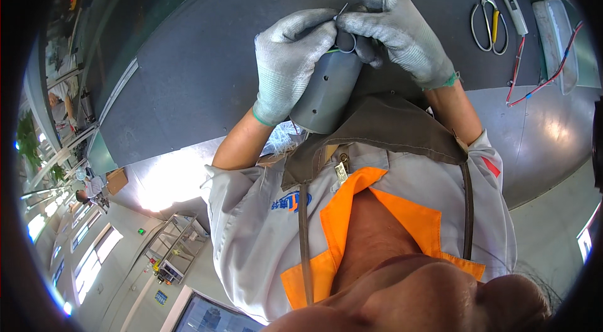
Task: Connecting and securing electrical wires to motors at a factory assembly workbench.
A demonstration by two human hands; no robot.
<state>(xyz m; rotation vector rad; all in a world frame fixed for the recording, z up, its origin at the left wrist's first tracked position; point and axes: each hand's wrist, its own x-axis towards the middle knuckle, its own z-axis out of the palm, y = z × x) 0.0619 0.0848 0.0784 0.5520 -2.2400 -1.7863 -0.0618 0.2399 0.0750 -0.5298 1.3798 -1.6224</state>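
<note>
from the head view, both gloved hands meet over a grey cylinder (328,90) held against the chest above the dark mat (188,49). the left hand (290,62) is closed round its upper end; the right hand (392,30) pinches a thin wire (342,9) at the rim. i'd keep the cylinder braced and feed the wire slowly. the opening is hidden by fingers. scissors (488,21) lie well apart.

Both gloves (295,62) are light grey with green cuffs, and the tube (326,90) is dark grey. The scissors (488,21) have yellow-lined handles, the wires (540,84) are red, and the shirt (402,206) is pale grey with an orange collar.
</note>
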